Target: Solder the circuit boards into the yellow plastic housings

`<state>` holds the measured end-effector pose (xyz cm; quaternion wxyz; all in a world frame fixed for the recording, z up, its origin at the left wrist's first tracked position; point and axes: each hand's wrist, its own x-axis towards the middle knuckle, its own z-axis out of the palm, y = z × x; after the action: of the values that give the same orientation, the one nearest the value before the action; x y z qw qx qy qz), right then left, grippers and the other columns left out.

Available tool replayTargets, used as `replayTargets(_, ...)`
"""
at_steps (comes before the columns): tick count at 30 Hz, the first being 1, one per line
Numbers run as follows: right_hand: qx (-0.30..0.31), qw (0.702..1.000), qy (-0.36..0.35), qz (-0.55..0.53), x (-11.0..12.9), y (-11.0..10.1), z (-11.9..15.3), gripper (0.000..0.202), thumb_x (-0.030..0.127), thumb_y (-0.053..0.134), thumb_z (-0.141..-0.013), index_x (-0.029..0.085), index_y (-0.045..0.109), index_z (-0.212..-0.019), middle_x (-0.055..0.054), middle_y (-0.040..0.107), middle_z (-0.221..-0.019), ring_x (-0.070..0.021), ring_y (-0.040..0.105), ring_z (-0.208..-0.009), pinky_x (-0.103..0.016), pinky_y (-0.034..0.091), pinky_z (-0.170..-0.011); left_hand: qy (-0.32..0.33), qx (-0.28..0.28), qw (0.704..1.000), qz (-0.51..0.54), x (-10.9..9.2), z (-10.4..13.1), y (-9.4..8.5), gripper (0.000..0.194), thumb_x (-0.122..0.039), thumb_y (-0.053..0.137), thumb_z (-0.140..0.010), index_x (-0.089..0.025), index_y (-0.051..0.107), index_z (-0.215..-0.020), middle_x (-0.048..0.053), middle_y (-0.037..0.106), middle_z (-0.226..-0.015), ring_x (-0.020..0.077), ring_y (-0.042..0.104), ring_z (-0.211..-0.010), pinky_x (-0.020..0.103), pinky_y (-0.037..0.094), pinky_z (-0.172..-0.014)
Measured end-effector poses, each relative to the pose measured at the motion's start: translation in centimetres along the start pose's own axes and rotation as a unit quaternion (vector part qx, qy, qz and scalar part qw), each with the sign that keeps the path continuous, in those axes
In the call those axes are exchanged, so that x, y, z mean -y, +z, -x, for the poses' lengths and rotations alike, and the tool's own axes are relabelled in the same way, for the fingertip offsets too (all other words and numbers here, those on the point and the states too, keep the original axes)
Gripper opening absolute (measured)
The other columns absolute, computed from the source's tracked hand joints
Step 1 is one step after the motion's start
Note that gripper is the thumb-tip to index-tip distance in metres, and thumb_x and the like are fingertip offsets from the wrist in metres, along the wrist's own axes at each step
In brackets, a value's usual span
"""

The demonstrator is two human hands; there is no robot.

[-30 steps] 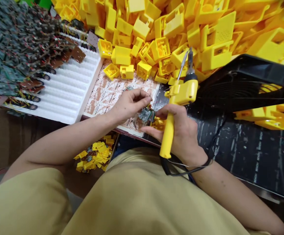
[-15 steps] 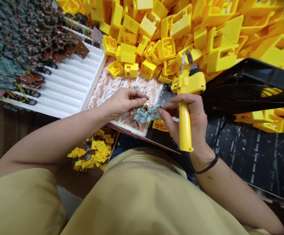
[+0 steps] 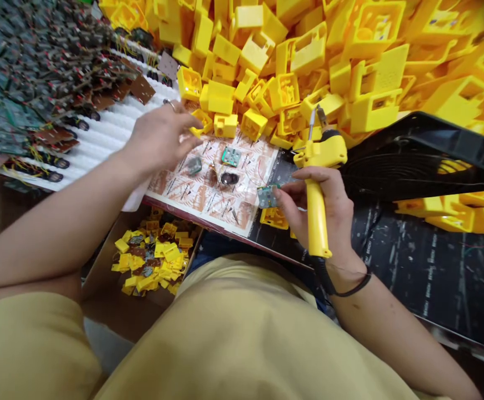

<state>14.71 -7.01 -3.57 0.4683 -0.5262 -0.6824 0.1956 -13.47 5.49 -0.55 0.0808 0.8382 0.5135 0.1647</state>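
The left hand (image 3: 158, 136) hangs over the edge between a white ridged foam tray (image 3: 96, 145) and a brown-and-white patterned sheet (image 3: 200, 197). Its thumb and fingers stand apart, with nothing visible between them.

The right hand (image 3: 329, 205) has thumb and forefinger clamped on the edge of a small grey-green circuit board (image 3: 267, 196), seemingly to leave most of its face uncovered. The same hand carries a yellow pistol-shaped soldering tool (image 3: 317, 208), its handle against the hand and its metal tip pointing to the far side, probably so that the tip stays away from skin while the fingertips grip the board.

On the sheet, a green circuit board (image 3: 230, 156) lies beyond a dark round component (image 3: 229, 179), with a greyish translucent piece (image 3: 194, 165) to their left. These lie between the hands, which likely keeps them within easy reach.

A heap of yellow plastic housings (image 3: 220, 97) fills the far side; piled circuit boards (image 3: 45, 72) cover the tray's left part. Near and below, a brown cardboard box (image 3: 119, 311) holds yellow pieces.
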Motion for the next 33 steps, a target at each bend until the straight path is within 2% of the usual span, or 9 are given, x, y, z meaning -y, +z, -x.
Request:
replayTargets(2,0.004,1.000,-0.003,-0.008,0.1,0.2,0.2,0.026,0.030,0.070,-0.088,0.027,0.051,-0.106,0.005,0.071,-0.077,-0.0125,0.070,-0.065,-0.020,0.056,-0.058,0.029,-0.038,0.997,-0.054,-2.6,1.5,1.0,0.036,-0.047,0.055,-0.098,-0.019,0.075,-0.107,0.010,0.070,-0.120,0.0266,0.058,-0.105,0.051,0.046,-0.096)
replayTargets(4,0.001,1.000,-0.010,-0.013,0.1,0.4,0.4,0.026,0.029,0.069,-0.088,0.027,0.051,-0.106,0.005,0.071,-0.079,-0.0121,0.070,-0.065,-0.019,0.056,-0.057,0.085,-0.024,0.995,-0.036,-5.2,3.2,2.3,0.034,-0.041,0.051,-0.100,-0.019,0.077,-0.100,0.009,0.072,-0.115,0.0303,0.060,-0.112,0.055,0.043,-0.100)
replayTargets(9,-0.018,0.999,-0.046,0.006,0.0,0.7,1.2,0.029,0.025,0.069,-0.090,0.027,0.049,-0.111,0.005,0.071,-0.084,-0.0109,0.071,-0.068,-0.019,0.058,-0.063,0.078,-0.028,0.982,0.167,-8.7,4.8,5.4,0.027,-0.036,0.055,-0.098,-0.021,0.077,-0.099,0.007,0.077,-0.115,0.0277,0.063,-0.121,0.056,0.036,-0.114)
replayTargets(13,-0.033,0.996,-0.079,0.022,0.1,1.2,1.9,0.031,0.022,0.069,-0.090,0.026,0.048,-0.113,0.004,0.070,-0.086,-0.0101,0.071,-0.068,-0.019,0.058,-0.065,-0.028,-0.036,0.898,0.438,-10.6,4.2,6.6,0.029,-0.041,0.062,-0.094,-0.017,0.078,-0.096,0.008,0.080,-0.104,0.0199,0.073,-0.103,0.035,0.054,-0.096)
replayTargets(17,-0.027,0.992,-0.115,0.042,-0.3,0.3,2.4,0.031,0.024,0.071,-0.090,0.027,0.051,-0.113,0.003,0.071,-0.093,-0.0114,0.072,-0.073,-0.020,0.058,-0.066,-0.095,-0.024,0.834,0.544,-11.8,3.9,6.6,0.041,-0.056,0.072,-0.083,-0.016,0.077,-0.088,0.006,0.079,-0.087,0.0173,0.073,-0.082,0.028,0.056,-0.076)
replayTargets(20,0.033,0.980,-0.164,0.109,-1.3,-1.7,2.3,0.040,0.038,0.076,-0.087,0.026,0.053,-0.117,-0.003,0.073,-0.104,-0.0184,0.073,-0.086,-0.031,0.061,-0.080,-0.048,0.032,0.877,0.477,-11.3,3.8,5.4,0.036,-0.051,0.068,-0.086,-0.016,0.076,-0.086,0.004,0.078,-0.082,0.0160,0.070,-0.075,0.029,0.054,-0.074)
replayTargets(22,0.095,0.964,-0.204,0.145,-2.2,-2.7,2.1,0.047,0.045,0.074,-0.087,0.024,0.052,-0.122,-0.008,0.073,-0.107,-0.0238,0.072,-0.095,-0.043,0.059,-0.092,0.019,0.106,0.926,0.363,-10.8,3.9,4.4,0.024,-0.039,0.066,-0.088,-0.018,0.076,-0.085,0.003,0.077,-0.079,0.0163,0.069,-0.075,0.036,0.052,-0.089)
replayTargets(26,0.156,0.948,-0.242,0.133,-3.2,-2.9,1.7,0.037,0.034,0.066,-0.094,0.021,0.051,-0.125,-0.009,0.072,-0.105,-0.0222,0.070,-0.096,-0.042,0.059,-0.091,0.097,0.160,0.971,0.149,-11.1,4.1,3.7,0.016,-0.026,0.061,-0.088,-0.020,0.075,-0.091,0.001,0.078,-0.080,0.0183,0.069,-0.079,0.055,0.029,-0.115)
replayTargets(33,0.028,0.974,-0.203,0.099,-0.9,-5.6,2.8,0.026,0.022,0.079,-0.083,0.023,0.064,-0.104,0.001,0.073,-0.083,-0.0124,0.068,-0.068,-0.023,0.057,-0.066,0.130,0.124,0.983,0.044,-12.5,4.5,5.1,0.022,-0.023,0.052,-0.091,-0.019,0.072,-0.083,0.000,0.076,-0.076,0.0177,0.066,-0.076,0.048,0.031,-0.114)
